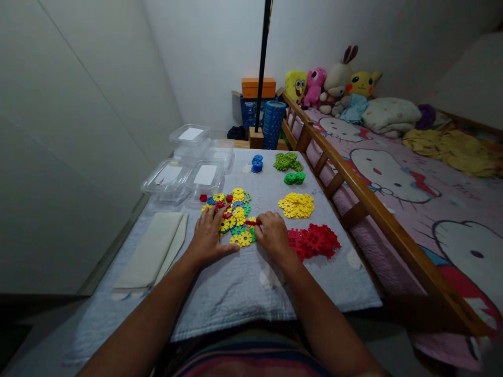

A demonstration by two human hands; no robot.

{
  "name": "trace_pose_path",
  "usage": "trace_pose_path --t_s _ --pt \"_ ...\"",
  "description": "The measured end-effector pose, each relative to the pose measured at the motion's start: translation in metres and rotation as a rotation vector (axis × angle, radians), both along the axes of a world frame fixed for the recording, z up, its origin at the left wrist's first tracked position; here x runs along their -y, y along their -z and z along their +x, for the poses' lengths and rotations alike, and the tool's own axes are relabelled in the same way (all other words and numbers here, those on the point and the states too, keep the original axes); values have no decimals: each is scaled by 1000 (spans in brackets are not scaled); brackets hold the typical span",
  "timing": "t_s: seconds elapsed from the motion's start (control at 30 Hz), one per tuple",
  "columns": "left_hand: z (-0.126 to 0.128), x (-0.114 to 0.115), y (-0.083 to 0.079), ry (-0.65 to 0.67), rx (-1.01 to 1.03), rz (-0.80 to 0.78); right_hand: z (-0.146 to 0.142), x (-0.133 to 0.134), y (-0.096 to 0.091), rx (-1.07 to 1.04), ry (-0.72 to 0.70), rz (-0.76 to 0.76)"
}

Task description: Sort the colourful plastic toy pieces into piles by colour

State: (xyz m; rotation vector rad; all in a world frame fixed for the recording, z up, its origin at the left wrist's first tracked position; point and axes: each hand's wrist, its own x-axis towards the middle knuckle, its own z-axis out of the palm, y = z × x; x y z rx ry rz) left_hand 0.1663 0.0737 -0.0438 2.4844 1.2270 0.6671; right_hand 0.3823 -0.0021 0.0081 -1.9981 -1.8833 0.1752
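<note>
A mixed pile of plastic interlocking pieces (238, 213), in yellow, red, blue and green, lies in the middle of the cloth-covered table (231, 293). My left hand (209, 234) rests on the pile's near left side, fingers spread and thumb stretched to the right. At the pile's right edge, my right hand (272, 233) pinches a red piece (251, 223) between thumb and fingers. Close beside that hand is a heap of red square pieces (314, 241). Behind it sits a heap of yellow flower-shaped pieces (296, 205).
Green pieces (294, 178), lime pieces (288, 161) and blue pieces (257, 163) form small heaps at the back. Clear plastic boxes (167, 178) stand at the back left. A folded beige cloth (147, 254) lies at left. A wooden bed rail (356, 214) borders the table's right side.
</note>
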Motion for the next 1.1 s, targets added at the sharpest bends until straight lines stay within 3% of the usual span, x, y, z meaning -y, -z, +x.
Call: trace_pose_path --t_s 0.17,0.27,0.37,0.47,0.63,0.8,0.97,1.1 --pt "2 1 -6 5 -32 -11 47 34 -29 -231 38 117" --pt "1 0 -6 9 -39 -12 90 63 -38 -351 173 179" --pt "0 -1 -5 11 -39 -6 128 92 -32 -370 368 175" --pt "0 -2 -2 10 -52 -3 149 112 -18 -382 467 168" --pt "-1 -3 0 -2 -63 -1 153 121 0 -335 479 127" --pt "-2 -3 0 15 -64 0 158 120 4 -201 451 138" --pt "-1 -3 -3 22 -41 2 153 115 -11 -175 475 178" --pt "-1 -3 -3 25 -13 -10 125 96 -30 -200 366 249"
